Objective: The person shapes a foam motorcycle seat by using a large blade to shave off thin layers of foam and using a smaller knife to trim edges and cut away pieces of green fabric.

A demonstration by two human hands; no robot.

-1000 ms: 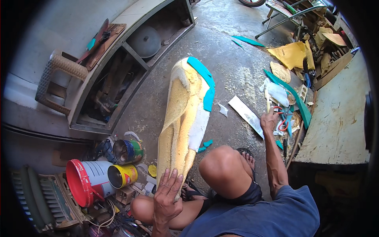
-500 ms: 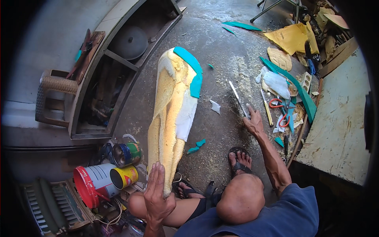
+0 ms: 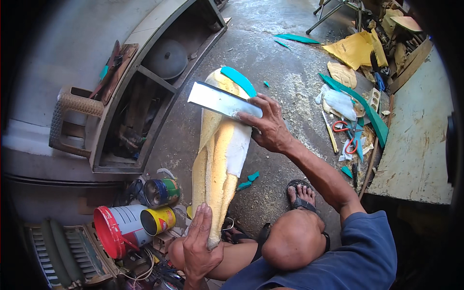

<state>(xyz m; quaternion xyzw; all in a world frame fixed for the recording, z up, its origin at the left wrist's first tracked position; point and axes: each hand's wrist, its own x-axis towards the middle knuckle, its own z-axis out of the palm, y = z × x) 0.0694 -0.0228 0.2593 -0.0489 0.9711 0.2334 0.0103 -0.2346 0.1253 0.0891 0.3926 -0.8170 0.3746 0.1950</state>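
A long yellow seat foam (image 3: 220, 154) stretches away from my knees, wide at the far end and narrow at the near end. White patches cover its right side, and a teal strip (image 3: 238, 81) curves along its far right edge. My left hand (image 3: 200, 246) grips the narrow near end, with straight fingers along its left side and the thumb opposite. My right hand (image 3: 270, 125) is closed on one end of a wide, flat metal blade (image 3: 217, 100). The blade lies crosswise over the upper part of the foam, hiding a band of it; whether it touches cannot be told.
Foam crumbs and teal scraps (image 3: 249, 180) litter the floor. At the right lie red-handled scissors (image 3: 349, 137), a thin knife (image 3: 330, 131) and a long teal strip (image 3: 372, 118) beside a pale board (image 3: 411, 140). A bucket (image 3: 121, 224) and cans (image 3: 157, 220) stand left, below a low cabinet (image 3: 137, 159).
My right hand has brought the blade from the floor area at the right over the foam, its broad face now showing. My left hand keeps its hold on the near end.
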